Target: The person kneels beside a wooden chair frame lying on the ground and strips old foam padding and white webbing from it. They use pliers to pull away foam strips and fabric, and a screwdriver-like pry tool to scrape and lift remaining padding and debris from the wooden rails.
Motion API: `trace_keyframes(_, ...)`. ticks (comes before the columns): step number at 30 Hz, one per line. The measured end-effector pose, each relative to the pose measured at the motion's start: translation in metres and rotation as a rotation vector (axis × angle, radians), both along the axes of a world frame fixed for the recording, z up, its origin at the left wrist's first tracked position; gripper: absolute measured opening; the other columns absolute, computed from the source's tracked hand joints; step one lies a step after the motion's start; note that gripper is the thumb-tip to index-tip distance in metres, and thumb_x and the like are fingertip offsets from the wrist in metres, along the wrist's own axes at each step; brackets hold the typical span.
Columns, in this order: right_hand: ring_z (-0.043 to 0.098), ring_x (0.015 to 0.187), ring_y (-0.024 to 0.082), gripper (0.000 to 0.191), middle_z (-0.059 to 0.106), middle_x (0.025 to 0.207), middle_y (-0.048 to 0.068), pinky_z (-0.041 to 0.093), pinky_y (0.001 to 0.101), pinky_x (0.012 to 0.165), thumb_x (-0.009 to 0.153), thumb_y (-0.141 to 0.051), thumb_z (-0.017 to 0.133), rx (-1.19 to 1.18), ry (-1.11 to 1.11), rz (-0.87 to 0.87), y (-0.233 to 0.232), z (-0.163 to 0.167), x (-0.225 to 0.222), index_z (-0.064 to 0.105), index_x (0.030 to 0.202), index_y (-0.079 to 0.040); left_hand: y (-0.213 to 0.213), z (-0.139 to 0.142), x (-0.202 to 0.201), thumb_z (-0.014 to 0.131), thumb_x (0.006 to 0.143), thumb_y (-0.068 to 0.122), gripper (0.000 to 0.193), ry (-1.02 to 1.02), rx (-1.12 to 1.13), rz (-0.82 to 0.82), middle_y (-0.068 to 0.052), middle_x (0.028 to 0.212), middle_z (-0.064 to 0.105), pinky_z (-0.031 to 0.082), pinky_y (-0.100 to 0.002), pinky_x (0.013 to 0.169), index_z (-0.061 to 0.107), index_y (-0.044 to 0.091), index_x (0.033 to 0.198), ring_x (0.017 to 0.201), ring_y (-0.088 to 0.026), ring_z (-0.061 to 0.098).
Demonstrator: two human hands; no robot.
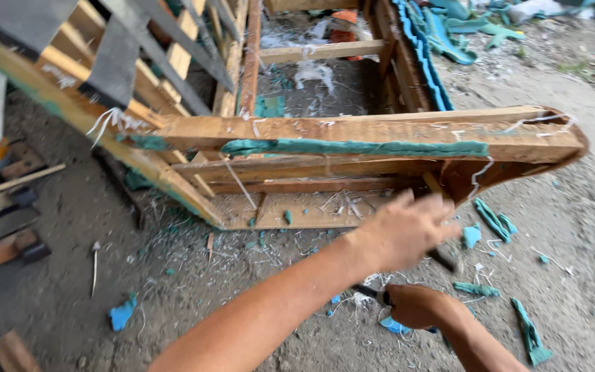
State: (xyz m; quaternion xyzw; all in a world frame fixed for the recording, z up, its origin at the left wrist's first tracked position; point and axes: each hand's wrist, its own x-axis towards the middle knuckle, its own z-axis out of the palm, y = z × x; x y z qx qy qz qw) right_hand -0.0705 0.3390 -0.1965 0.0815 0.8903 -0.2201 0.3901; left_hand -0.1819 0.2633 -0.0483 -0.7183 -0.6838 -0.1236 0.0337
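Head view: right hand [418, 305] nearest, fist clamped on dark tool handle [368, 293]. Left hand [403, 231] beyond, blurred, curled at stripped wooden sofa frame [352, 141], grip unclear. Teal fabric scraps [496, 222] litter dirt ground; wood blocks [5, 238] far left.

Dirt floor [63, 303] under wooden frame [352, 138] (teal scraps [494, 219] scattered)
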Motion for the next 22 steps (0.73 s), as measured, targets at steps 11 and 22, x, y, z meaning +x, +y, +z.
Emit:
trace_keyframes(11, 0.068, 0.084, 0.024, 0.021, 0.071, 0.091, 0.007, 0.053, 0.0443, 0.076, 0.1, -0.026, 0.056, 0.039, -0.042, -0.097, 0.02, -0.026, -0.007, 0.058, 0.115, -0.011, -0.102, -0.048, -0.049, 0.069, 0.084, 0.019, 0.013, -0.115, -0.223, 0.269, -0.008, 0.073, 0.07, 0.056, -0.043, 0.062, 0.061, 0.011, 0.09, 0.066, -0.024, 0.069)
trace_keyframes(22, 0.072, 0.091, 0.025, 0.031, 0.077, 0.097, 0.009, 0.057, 0.0424, 0.084, 0.096, -0.041, 0.063, -0.045, -0.09, -0.091, 0.012, -0.051, -0.006, 0.067, 0.11, -0.013, -0.132, 0.037, -0.05, 0.047, 0.116, 0.041, 0.052, 0.093, 0.539, -0.004, 0.003, 0.057, 0.043, 0.035, -0.03, 0.052, 0.044, 0.019, 0.069, 0.051, -0.011, 0.038)
